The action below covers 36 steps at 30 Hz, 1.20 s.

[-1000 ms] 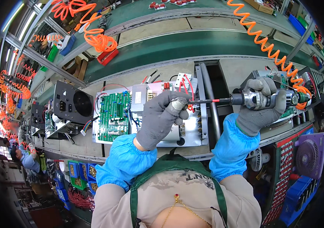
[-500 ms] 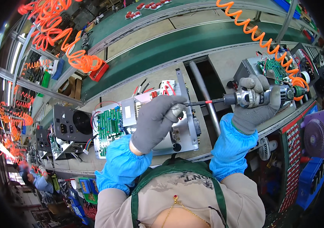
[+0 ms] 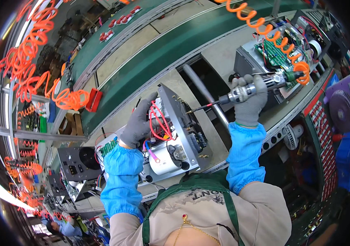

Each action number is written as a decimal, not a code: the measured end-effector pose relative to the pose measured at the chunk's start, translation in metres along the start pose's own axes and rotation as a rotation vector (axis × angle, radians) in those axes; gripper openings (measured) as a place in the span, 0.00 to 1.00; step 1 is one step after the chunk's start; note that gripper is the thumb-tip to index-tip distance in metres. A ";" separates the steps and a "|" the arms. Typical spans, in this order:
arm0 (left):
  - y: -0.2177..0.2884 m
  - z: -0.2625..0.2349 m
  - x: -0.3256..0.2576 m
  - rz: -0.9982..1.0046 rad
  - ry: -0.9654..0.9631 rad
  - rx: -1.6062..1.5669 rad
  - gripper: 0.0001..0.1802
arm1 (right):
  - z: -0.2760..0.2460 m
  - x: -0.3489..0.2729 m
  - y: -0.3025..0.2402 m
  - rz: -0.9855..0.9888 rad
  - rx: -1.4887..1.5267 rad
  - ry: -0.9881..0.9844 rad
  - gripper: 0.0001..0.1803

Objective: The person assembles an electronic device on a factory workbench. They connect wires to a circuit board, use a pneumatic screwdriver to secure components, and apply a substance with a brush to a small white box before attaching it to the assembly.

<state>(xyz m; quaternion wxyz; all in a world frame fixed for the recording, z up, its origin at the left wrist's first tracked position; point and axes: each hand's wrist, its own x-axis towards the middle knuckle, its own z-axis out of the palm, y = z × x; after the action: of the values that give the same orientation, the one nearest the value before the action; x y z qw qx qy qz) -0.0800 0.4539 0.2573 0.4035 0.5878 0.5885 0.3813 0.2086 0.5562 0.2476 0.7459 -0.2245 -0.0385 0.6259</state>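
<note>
My right hand (image 3: 249, 98), in a grey glove, is closed round a silver air screwdriver (image 3: 261, 87). Its long dark bit points left, with the tip close to the metal front panel (image 3: 179, 123) of an electronic unit. That panel carries brass studs and black fittings. My left hand (image 3: 136, 125), also gloved, grips the unit from inside, near its red wires (image 3: 157, 119); some fingertips are hidden. The unit stands tilted, showing a silver cylinder (image 3: 163, 160) and a green circuit board (image 3: 108, 147). Whether the bit touches a screw I cannot tell.
An orange coiled hose (image 3: 261, 28) runs to the screwdriver. Another open unit with a green board (image 3: 271, 53) stands at the right, and a dark fan housing (image 3: 78, 164) at the left. A green conveyor (image 3: 142, 61) crosses behind. A metal bar (image 3: 201, 88) spans the bench gap.
My left hand has left the bit and moved left into the unit, which is now tilted so its panel faces right. The screwdriver has moved up and left, its bit angled down to the left.
</note>
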 end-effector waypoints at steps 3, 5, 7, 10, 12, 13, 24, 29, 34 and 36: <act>0.008 0.008 0.004 0.028 -0.005 0.125 0.41 | -0.003 0.000 0.003 0.015 -0.039 0.010 0.17; 0.003 0.010 0.002 0.110 0.057 0.319 0.40 | -0.003 -0.001 0.004 0.047 -0.033 0.007 0.17; 0.006 0.014 -0.001 0.158 0.099 0.403 0.40 | -0.005 0.000 0.004 0.048 -0.040 -0.010 0.18; 0.007 0.019 -0.002 0.225 0.132 0.432 0.39 | -0.006 0.000 0.005 0.033 -0.018 -0.035 0.19; 0.008 0.021 -0.003 0.225 0.143 0.450 0.39 | -0.005 -0.002 0.004 0.040 0.022 -0.052 0.20; 0.008 0.022 -0.003 0.225 0.151 0.462 0.39 | -0.005 -0.003 0.004 0.042 0.017 -0.041 0.20; 0.000 0.031 -0.008 0.322 0.241 0.556 0.39 | -0.019 0.016 0.031 0.173 0.024 0.086 0.13; -0.005 0.030 -0.008 0.291 0.253 0.520 0.38 | -0.022 0.016 0.031 0.179 0.099 -0.013 0.14; -0.001 0.032 -0.006 0.235 0.279 0.533 0.37 | -0.036 0.023 0.036 0.179 0.168 -0.108 0.18; 0.000 0.034 -0.005 0.239 0.296 0.452 0.37 | -0.032 0.020 0.034 0.170 0.168 -0.134 0.17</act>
<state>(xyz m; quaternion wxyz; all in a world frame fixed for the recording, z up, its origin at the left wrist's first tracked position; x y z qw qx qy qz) -0.0487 0.4485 0.2446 0.1243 0.6657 0.6378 0.3669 0.1928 0.5699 0.2012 0.7018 -0.1215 -0.0167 0.7017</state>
